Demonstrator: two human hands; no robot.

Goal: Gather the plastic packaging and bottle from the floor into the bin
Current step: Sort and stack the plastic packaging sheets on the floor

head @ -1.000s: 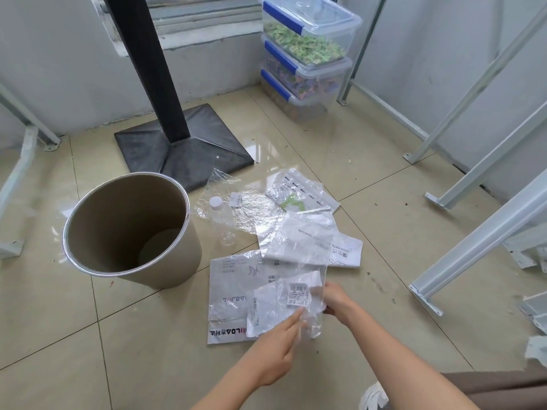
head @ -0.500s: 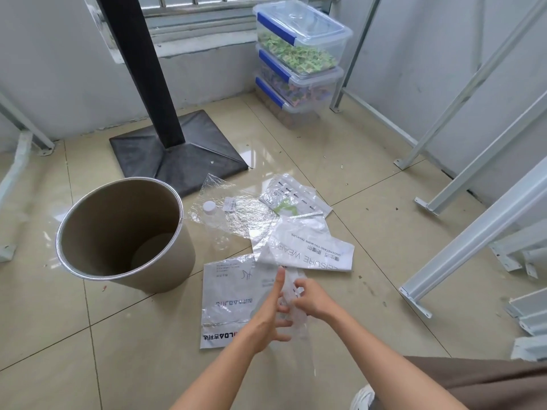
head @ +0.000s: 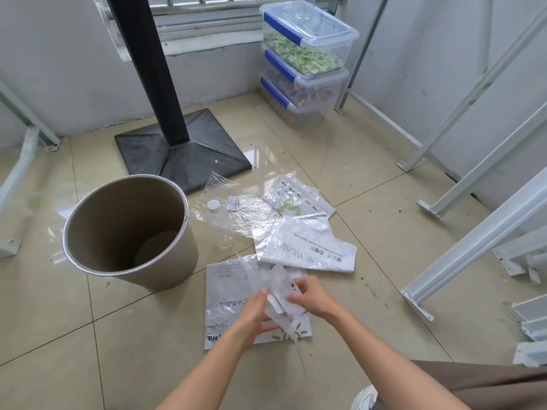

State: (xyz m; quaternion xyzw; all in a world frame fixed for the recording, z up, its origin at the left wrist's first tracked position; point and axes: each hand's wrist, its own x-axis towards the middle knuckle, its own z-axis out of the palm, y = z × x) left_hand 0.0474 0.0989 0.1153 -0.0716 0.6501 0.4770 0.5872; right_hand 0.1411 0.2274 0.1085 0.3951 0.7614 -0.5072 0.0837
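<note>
My left hand [head: 254, 310] and my right hand [head: 311, 298] both grip a crumpled clear plastic bag [head: 279, 294], folded between them just above the floor. Under it lies a grey mailer bag [head: 225, 294] with dark print. Beyond lie a white bag with printed lettering [head: 307, 247], a large clear sheet [head: 251, 208] and a clear printed pouch [head: 296, 196]. A clear plastic bottle [head: 218, 217] with a white cap lies on the sheet beside the bin. The round tan bin [head: 88, 214] stands open at left, with nothing visible inside.
A black post on a square base [head: 183, 152] stands behind the bin. Three stacked clear storage boxes [head: 305, 63] sit by the far wall. White metal rails [head: 473, 241] lean and lie at right. My shoe tip [head: 365, 396] shows at the bottom.
Both hands have crumpled the clear bag from a flat hanging sheet into a smaller bundle. The white lettered bag beneath it is now uncovered.
</note>
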